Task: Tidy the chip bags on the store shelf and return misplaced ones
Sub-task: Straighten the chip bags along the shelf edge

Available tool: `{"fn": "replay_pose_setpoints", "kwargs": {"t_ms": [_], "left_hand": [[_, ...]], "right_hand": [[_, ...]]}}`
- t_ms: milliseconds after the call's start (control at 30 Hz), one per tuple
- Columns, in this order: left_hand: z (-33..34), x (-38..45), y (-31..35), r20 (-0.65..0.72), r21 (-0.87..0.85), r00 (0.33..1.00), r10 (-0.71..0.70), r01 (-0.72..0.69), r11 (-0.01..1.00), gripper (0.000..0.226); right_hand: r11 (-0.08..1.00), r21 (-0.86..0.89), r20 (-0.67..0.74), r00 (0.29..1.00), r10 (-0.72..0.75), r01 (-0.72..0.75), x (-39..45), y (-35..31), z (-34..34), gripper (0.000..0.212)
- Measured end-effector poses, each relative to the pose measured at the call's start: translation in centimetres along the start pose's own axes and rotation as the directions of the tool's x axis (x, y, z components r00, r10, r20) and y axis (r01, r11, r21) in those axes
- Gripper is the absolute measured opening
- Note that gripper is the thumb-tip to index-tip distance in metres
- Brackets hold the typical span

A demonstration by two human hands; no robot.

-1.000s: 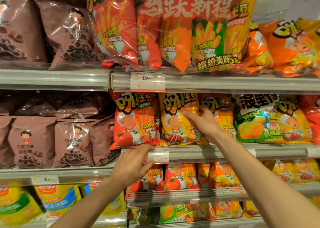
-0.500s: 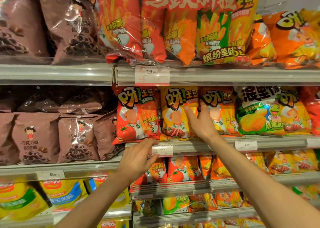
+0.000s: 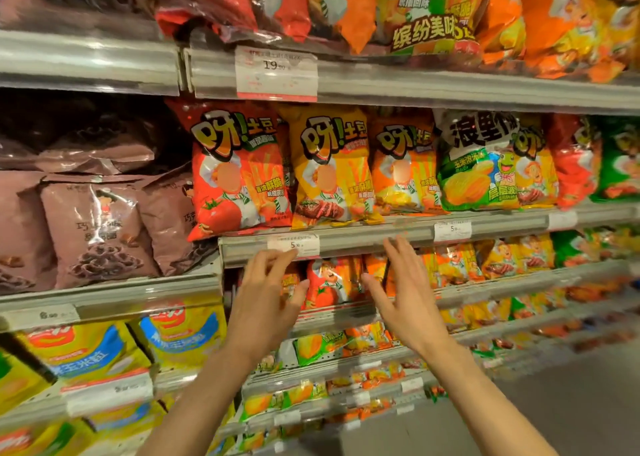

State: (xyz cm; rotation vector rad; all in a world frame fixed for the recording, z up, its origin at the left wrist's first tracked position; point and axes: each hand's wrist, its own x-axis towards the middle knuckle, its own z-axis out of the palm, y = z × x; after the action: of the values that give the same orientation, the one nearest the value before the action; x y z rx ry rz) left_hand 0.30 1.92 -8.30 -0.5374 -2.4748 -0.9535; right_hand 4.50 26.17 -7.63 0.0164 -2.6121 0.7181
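Head view: the green chip bag [image 3: 474, 175] sits among orange ones, up and right of both grips. Left hand [image 3: 266, 303] and right hand [image 3: 405, 292] are open, empty. A careless reach could topple neighbouring bags off the shelf [image 3: 363, 239].

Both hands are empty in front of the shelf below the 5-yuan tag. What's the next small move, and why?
Probably reach the right hand up to the green bag in the middle row. It stands amid orange and yellow bags, overlapping the yellow bag behind it, so it looks misplaced. Both the right and left hand are open and free.
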Motion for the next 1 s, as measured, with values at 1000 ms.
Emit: {"fn": "replay_pose_setpoints", "kwargs": {"t_ms": [1000], "left_hand": [[19.6, 7.0, 19.6, -0.097, 0.159, 0.994, 0.049, -0.034, 0.987, 0.038]], "right_hand": [[0.972, 0.19, -0.098, 0.982, 0.159, -0.138, 4.0, 28.8, -14.5, 0.051]]}}
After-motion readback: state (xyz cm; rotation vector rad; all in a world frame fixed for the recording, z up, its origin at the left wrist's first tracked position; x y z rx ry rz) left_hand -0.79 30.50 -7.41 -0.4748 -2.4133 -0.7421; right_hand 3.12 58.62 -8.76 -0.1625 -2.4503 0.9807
